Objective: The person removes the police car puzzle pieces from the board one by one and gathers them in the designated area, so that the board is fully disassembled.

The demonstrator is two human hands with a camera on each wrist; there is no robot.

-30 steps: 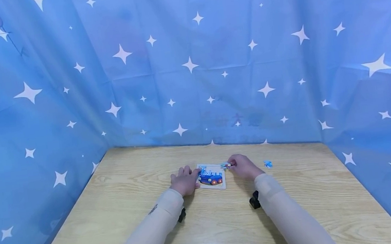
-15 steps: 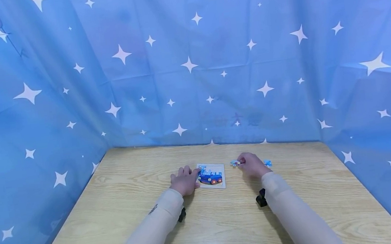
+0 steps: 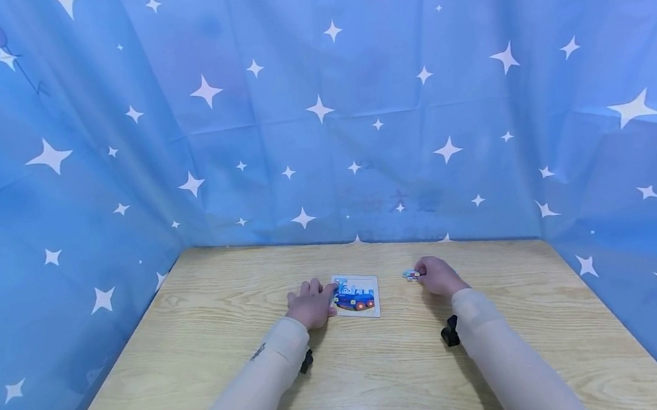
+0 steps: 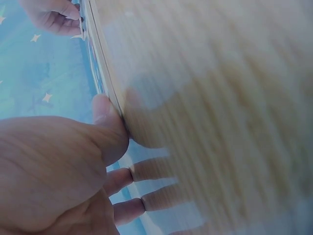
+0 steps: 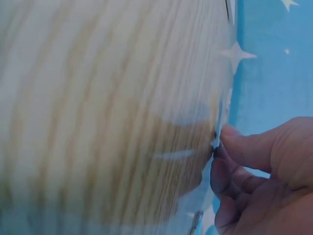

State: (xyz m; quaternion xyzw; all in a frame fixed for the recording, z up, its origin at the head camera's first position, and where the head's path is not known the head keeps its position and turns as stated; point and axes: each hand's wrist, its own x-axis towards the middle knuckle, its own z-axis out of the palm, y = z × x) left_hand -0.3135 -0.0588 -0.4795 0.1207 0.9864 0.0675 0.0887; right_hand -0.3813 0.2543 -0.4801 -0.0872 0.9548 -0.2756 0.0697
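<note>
A small jigsaw board [image 3: 356, 296] with a blue cartoon train lies flat on the table, with bare backing showing along its upper right. My left hand [image 3: 312, 304] rests at the board's left edge. In the left wrist view the thumb [image 4: 108, 129] touches that edge, while other fingertips press on the tabletop. To the right of the board, my right hand [image 3: 441, 276] pinches a light-coloured jigsaw piece [image 3: 411, 275] between thumb and fingers, low over the table. The right wrist view shows this piece edge-on at the fingertips. In the head view the right hand hides the second, blue piece.
A wooden table [image 3: 372, 376] carries everything and ends at the back against a blue curtain [image 3: 324, 165] with white stars. In the right wrist view, a small flat thing [image 5: 195, 223] lies on the tabletop beyond the right fingers.
My right hand has carried the pinched jigsaw piece rightward, from the board's upper right corner out over the table, and now covers the blue piece. The left hand has stayed put.
</note>
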